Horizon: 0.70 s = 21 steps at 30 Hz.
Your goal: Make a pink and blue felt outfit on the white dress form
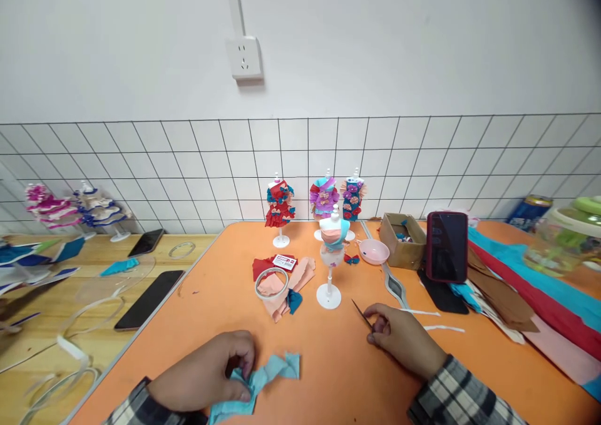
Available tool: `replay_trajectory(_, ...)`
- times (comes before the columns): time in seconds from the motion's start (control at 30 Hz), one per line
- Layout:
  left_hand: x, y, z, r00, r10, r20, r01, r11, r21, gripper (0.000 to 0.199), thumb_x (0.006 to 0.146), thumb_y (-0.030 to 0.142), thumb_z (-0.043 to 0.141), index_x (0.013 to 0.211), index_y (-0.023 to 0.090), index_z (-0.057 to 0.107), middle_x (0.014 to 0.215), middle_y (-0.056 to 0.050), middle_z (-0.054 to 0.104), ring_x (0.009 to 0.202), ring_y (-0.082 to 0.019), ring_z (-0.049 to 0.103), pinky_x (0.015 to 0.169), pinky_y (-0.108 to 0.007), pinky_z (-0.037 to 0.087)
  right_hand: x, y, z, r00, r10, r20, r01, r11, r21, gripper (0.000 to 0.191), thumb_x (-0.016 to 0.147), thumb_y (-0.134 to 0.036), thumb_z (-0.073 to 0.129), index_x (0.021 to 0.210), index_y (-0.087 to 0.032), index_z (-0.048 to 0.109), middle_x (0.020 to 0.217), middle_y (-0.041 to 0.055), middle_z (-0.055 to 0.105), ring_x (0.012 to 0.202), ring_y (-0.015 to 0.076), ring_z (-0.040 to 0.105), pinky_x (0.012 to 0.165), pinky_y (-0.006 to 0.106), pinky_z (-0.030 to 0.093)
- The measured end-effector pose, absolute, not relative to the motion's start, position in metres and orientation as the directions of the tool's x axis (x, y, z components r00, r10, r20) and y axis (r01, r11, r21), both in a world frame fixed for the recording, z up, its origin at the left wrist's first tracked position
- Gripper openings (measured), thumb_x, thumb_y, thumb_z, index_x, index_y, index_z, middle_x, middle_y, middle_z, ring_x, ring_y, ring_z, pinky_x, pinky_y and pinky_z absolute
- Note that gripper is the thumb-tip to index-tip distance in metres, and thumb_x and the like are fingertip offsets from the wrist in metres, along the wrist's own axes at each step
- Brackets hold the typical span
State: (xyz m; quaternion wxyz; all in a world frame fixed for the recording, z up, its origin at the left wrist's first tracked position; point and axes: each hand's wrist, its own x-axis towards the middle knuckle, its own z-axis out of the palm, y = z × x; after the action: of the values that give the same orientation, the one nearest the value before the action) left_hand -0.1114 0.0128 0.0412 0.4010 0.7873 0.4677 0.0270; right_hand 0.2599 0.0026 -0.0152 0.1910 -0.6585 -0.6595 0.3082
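My left hand is closed on a crinkled light blue crepe paper strip, whose free end trails to the right over the orange table. In my right hand, thumb and fingers pinch a thin, dark, pointed tool; its tip points up and left, and its exact kind is not clear. Between and beyond both hands stands a small white dress form, wrapped at the chest in peach and light blue. Left of its base, a tape roll lies on peach paper scraps, with a dark blue scrap beside it.
Dressed miniature forms stand behind, including one in red. A pink bowl, a cardboard box and an upright phone are at right, near long coloured sheets. A black phone lies on the wooden table.
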Motion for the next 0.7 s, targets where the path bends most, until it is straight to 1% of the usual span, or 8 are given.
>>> replay_trajectory(0.1, -0.120, 0.005, 0.041, 0.508, 0.817, -0.273, 0.774, -0.294, 0.562, 0.024, 0.056, 0.014, 0.074, 0.076, 0.021, 0.062, 0.086, 0.003, 0.059, 0.074, -0.016, 0.052, 0.065, -0.022, 0.035, 0.255, 0.002, -0.016, -0.036, 0.997, -0.062, 0.823, -0.005, -0.568, 0.016, 0.063, -0.017, 0.063, 0.079, -0.018, 0.062, 0.082, 0.0017, 0.061, 0.075, 0.0166, 0.057, 0.065, 0.026, 0.038)
replay_trajectory(0.17, -0.128, 0.002, 0.039, 0.439, 0.861, -0.258, 0.819, -0.265, 0.509, 0.028, 0.055, 0.013, 0.071, 0.080, 0.023, 0.064, 0.084, 0.003, 0.061, 0.074, -0.017, 0.053, 0.063, -0.023, 0.035, 0.255, 0.002, -0.018, -0.031, 0.997, -0.077, 0.819, -0.019, -0.574, 0.012, 0.062, -0.017, 0.064, 0.074, -0.018, 0.062, 0.080, 0.0020, 0.059, 0.073, 0.0167, 0.057, 0.064, 0.026, 0.038)
replay_trajectory(0.3, -0.145, 0.008, 0.030, 0.340, 0.905, -0.257, 0.832, -0.162, 0.531, 0.020, 0.065, 0.015, 0.057, 0.081, 0.021, 0.068, 0.076, 0.001, 0.065, 0.071, -0.019, 0.058, 0.062, -0.024, 0.037, 0.264, 0.001, -0.023, -0.066, 0.952, -0.300, 0.680, -0.177, -0.712, 0.027, 0.065, -0.018, 0.062, 0.091, -0.020, 0.058, 0.067, -0.0042, 0.057, 0.053, 0.0131, 0.052, 0.048, 0.024, 0.035)
replay_trajectory(0.37, -0.144, 0.016, 0.027, 0.334, 0.923, -0.190, 0.793, -0.166, 0.586, 0.022, 0.066, 0.013, 0.051, 0.080, 0.018, 0.067, 0.078, 0.000, 0.065, 0.073, -0.019, 0.059, 0.064, -0.025, 0.040, 0.261, 0.000, -0.021, -0.078, 0.953, -0.292, 0.691, -0.159, -0.705, 0.033, 0.067, -0.017, 0.061, 0.099, -0.020, 0.057, 0.068, -0.0037, 0.060, 0.054, 0.0137, 0.055, 0.049, 0.024, 0.037)
replay_trajectory(0.47, -0.128, 0.030, 0.031, 0.357, 0.919, -0.164, 0.708, -0.152, 0.690, 0.021, 0.065, 0.014, 0.055, 0.083, 0.016, 0.067, 0.082, -0.002, 0.067, 0.077, -0.019, 0.060, 0.068, -0.025, 0.043, 0.222, -0.002, -0.020, -0.129, 0.992, 0.011, 0.814, 0.112, -0.571, 0.024, 0.078, -0.023, 0.056, 0.102, -0.022, 0.061, 0.077, 0.0027, 0.067, 0.072, 0.0178, 0.062, 0.064, 0.027, 0.043)
replay_trajectory(0.57, -0.110, 0.044, 0.037, 0.505, 0.831, -0.232, 0.574, -0.123, 0.809, 0.026, 0.063, 0.017, 0.065, 0.088, 0.017, 0.069, 0.088, -0.001, 0.070, 0.080, -0.018, 0.061, 0.070, -0.024, 0.044, 0.158, 0.002, -0.034, -0.532, 0.770, 0.353, 0.704, 0.633, -0.322, 0.055, 0.075, -0.047, 0.067, 0.124, -0.026, 0.054, 0.120, 0.0083, 0.065, 0.102, 0.0252, 0.059, 0.080, 0.031, 0.044)
replay_trajectory(0.63, -0.108, 0.052, 0.036, 0.594, 0.768, -0.239, 0.500, -0.120, 0.857, 0.033, 0.060, 0.015, 0.068, 0.093, 0.018, 0.069, 0.094, -0.001, 0.071, 0.084, -0.018, 0.062, 0.072, -0.024, 0.045, 0.126, 0.007, -0.050, -0.632, 0.658, 0.409, 0.671, 0.729, -0.136, 0.071, 0.072, -0.063, 0.066, 0.129, -0.024, 0.049, 0.127, 0.0093, 0.061, 0.099, 0.0260, 0.058, 0.076, 0.032, 0.045)
replay_trajectory(0.7, -0.118, 0.060, 0.028, 0.568, 0.793, -0.222, 0.508, -0.125, 0.852, 0.033, 0.058, 0.014, 0.067, 0.091, 0.017, 0.069, 0.089, -0.001, 0.071, 0.079, -0.017, 0.062, 0.068, -0.023, 0.046, 0.115, 0.012, -0.062, -0.716, 0.601, 0.355, 0.642, 0.767, -0.004, 0.057, 0.075, -0.065, 0.064, 0.112, -0.023, 0.060, 0.105, 0.0053, 0.070, 0.079, 0.0216, 0.060, 0.062, 0.030, 0.044)
